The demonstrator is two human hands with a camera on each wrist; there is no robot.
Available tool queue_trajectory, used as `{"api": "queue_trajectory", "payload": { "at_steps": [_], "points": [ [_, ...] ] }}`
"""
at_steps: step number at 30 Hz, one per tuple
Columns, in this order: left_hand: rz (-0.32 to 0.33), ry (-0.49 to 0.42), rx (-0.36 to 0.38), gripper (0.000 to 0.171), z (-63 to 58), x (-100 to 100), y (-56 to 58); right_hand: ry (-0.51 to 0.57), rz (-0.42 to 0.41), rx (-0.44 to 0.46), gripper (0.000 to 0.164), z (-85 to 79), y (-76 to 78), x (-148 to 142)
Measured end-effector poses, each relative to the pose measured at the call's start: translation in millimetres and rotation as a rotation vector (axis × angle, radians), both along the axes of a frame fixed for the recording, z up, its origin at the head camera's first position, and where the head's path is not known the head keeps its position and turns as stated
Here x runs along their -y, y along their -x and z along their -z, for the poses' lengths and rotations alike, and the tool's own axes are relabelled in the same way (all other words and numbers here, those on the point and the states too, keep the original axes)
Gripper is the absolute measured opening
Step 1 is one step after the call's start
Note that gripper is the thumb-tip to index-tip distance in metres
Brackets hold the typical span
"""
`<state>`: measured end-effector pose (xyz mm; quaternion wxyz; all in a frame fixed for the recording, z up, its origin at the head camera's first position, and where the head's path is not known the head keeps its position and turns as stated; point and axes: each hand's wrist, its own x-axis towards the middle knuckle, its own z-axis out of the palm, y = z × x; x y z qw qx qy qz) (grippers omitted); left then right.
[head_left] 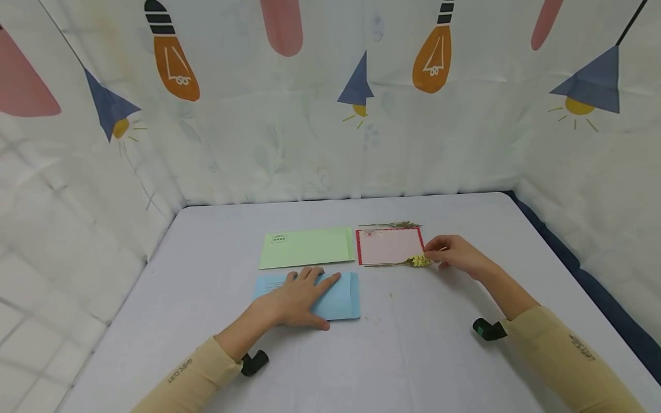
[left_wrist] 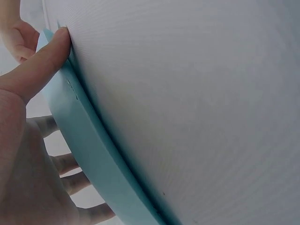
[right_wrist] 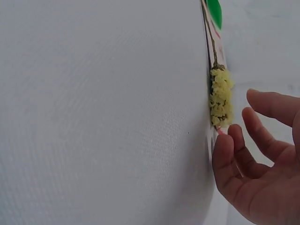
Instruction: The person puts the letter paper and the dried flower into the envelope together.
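Note:
My left hand (head_left: 296,298) lies across a light blue envelope (head_left: 341,301), fingers spread; in the left wrist view its thumb rests along the edge of the blue envelope (left_wrist: 89,126). At the right edge of a pink card with a red border (head_left: 384,244), my right hand (head_left: 454,252) has its fingers loosely bent. A dried flower sprig with a yellow head (head_left: 418,261) lies along the card's near edge. In the right wrist view the fingertips of the right hand (right_wrist: 262,154) are just beside the yellow flower head (right_wrist: 221,96), with nothing visible between thumb and fingers.
Behind the blue envelope lies a light green envelope (head_left: 307,248), left of the card. A second, brownish-green dried sprig (head_left: 397,224) lies along the card's far edge. All are on a white-covered table (head_left: 206,252), with printed fabric (head_left: 320,137) hanging behind it.

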<state>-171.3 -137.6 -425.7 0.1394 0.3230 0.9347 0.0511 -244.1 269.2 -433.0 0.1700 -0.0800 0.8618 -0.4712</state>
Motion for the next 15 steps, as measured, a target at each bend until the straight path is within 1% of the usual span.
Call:
{"api": "queue_trajectory", "payload": {
  "at_steps": [11,15],
  "points": [
    [-0.003,-0.005,0.007,0.101,-1.9,-1.1,-0.4,-0.118,-0.03,-0.054,0.031,4.3,2.9,6.4],
    [-0.009,0.0,0.006,0.101,-0.9,-1.1,-0.1,-0.138,-0.048,-0.071,0.03,4.4,2.9,6.0]
  ]
}}
